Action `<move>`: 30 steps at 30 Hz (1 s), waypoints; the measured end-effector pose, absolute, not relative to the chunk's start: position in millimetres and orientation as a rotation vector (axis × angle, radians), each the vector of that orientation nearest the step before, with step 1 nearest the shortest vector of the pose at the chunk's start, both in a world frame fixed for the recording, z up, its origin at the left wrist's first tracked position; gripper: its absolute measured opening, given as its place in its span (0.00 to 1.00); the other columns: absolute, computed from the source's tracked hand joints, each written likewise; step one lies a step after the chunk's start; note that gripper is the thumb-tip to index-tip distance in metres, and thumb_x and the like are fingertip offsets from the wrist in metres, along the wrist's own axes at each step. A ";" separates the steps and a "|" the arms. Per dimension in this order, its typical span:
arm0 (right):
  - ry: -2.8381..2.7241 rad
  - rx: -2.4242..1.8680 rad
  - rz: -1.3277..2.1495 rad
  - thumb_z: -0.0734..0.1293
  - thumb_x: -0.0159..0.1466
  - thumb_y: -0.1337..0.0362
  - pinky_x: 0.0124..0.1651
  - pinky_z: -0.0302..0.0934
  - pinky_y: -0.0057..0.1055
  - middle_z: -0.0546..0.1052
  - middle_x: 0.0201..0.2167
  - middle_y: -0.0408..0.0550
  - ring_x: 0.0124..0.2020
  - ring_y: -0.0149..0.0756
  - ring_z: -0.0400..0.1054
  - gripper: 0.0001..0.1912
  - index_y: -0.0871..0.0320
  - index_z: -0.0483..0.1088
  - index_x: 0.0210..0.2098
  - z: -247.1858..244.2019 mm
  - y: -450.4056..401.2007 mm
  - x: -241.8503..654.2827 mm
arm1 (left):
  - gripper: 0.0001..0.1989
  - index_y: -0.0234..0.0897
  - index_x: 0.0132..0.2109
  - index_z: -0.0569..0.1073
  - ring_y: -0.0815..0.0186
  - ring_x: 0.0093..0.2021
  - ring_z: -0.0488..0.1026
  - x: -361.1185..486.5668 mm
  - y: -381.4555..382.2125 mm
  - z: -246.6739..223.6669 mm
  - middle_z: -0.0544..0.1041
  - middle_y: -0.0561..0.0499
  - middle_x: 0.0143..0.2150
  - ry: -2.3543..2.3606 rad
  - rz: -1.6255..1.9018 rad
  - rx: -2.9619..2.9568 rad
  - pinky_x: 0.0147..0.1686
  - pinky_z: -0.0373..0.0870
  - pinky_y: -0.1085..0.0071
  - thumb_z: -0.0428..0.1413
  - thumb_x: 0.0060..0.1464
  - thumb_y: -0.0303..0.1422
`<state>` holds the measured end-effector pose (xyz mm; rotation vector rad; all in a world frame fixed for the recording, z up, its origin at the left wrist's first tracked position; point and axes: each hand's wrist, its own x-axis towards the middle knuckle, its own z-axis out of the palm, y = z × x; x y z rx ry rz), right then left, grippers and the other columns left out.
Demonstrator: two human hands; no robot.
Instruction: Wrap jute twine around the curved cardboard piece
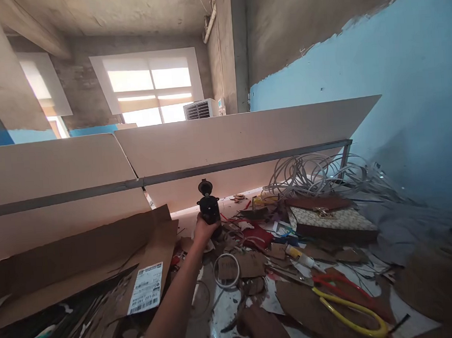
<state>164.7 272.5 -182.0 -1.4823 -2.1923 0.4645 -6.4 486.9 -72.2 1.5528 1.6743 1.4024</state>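
My left hand reaches out at arm's length, its fingers wrapped around a black bottle. The bottle stands upright, and its round flip lid is raised. Low in the view, my right hand is in shadow with its fingers curled; whatever is in them is hidden. Between the hands, a white ring, like a roll of tape, lies over cardboard scraps. Scissors with yellow and red handles rest to the right of my right hand.
An open cardboard box with a white label lies at left. At right are a patterned handbag, coiled grey cable and a glue bottle. Behind the clutter rises a white panel with a grey metal rail.
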 end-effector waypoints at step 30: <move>-1.793 -0.988 1.590 0.73 0.49 0.64 0.45 0.66 0.38 0.79 0.41 0.50 0.44 0.49 0.74 0.25 0.55 0.68 0.47 -123.6 245.4 203.1 | 0.10 0.39 0.36 0.81 0.55 0.38 0.73 -34.3 181.8 -89.5 0.79 0.47 0.36 1.662 0.718 1.642 0.35 0.63 0.66 0.58 0.45 0.34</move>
